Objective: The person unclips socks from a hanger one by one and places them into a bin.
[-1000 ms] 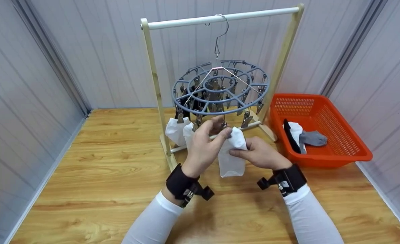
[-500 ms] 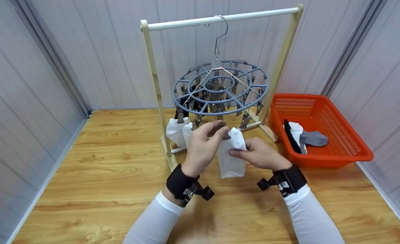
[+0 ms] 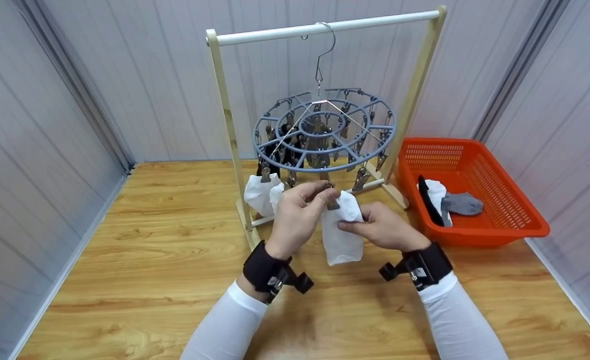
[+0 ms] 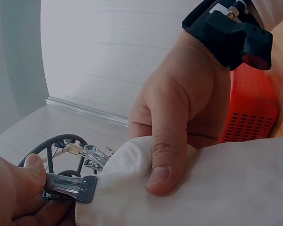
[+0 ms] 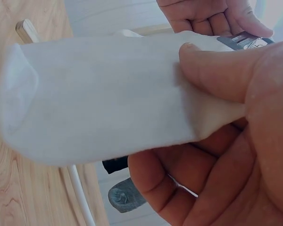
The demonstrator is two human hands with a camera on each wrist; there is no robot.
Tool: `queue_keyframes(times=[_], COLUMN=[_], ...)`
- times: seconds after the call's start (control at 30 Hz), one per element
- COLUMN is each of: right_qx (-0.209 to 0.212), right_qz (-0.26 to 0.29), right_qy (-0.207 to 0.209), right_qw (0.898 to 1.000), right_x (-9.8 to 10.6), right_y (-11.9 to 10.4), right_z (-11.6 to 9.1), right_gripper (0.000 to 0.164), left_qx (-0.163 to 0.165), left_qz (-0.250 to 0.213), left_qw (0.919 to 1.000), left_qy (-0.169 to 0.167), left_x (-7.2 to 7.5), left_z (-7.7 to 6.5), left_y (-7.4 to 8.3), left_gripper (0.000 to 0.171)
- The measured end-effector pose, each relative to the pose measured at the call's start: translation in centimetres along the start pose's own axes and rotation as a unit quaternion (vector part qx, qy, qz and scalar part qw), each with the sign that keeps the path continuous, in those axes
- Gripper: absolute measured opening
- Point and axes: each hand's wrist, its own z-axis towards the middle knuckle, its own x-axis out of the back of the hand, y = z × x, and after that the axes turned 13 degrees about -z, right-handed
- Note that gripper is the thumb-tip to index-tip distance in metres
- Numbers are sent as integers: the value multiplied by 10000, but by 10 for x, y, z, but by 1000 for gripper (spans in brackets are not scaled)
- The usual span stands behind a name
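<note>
My right hand (image 3: 387,225) pinches a white sock (image 3: 342,242) near its cuff, thumb on top, and the sock hangs down toward me. My left hand (image 3: 295,215) pinches a metal clip (image 4: 73,186) between thumb and fingers. In the left wrist view, the clip's flat end lies over the cuff edge of the sock. Above both hands is the round blue-grey drying hanger (image 3: 320,169), with many metal clips dangling from it. Clipped at its left are another white sock (image 3: 260,194) and black socks (image 3: 292,150), the latter partly hidden behind the ring.
A wooden rack with a white top rail (image 3: 275,34) carries the hanger by a hook. To the right, an orange basket (image 3: 495,233) contains a grey sock (image 3: 462,204), a white sock (image 3: 435,190) and a black sock (image 3: 427,202). Panelled walls surround the wooden tabletop (image 3: 165,240).
My left hand has shifted slightly down with the clip, which has come into view at the cuff edge. The white sock has dropped slightly; my right hand has barely moved.
</note>
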Motion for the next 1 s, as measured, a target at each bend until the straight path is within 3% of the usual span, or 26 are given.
queue_keyframes(times=[0.13,0.53,1.0], right_qx=[13,0,-373], right_qz=[-2,-201,-309], right_qy=[29,-21,72], right_qw=[10000,9998,9988], right_x=[0,3,13], right_y=[0,-2,1], right_z=[0,-1,-5], right_gripper=[23,21,24], left_qx=[-20,-627,-762], left_qz=[28,-188,-119], left_qw=[10000,9976,9964], left_qy=[-16,207,360], left_x=[1,0,-1], left_z=[0,0,-1], left_y=[0,-1,-3], left_gripper=[21,21,19])
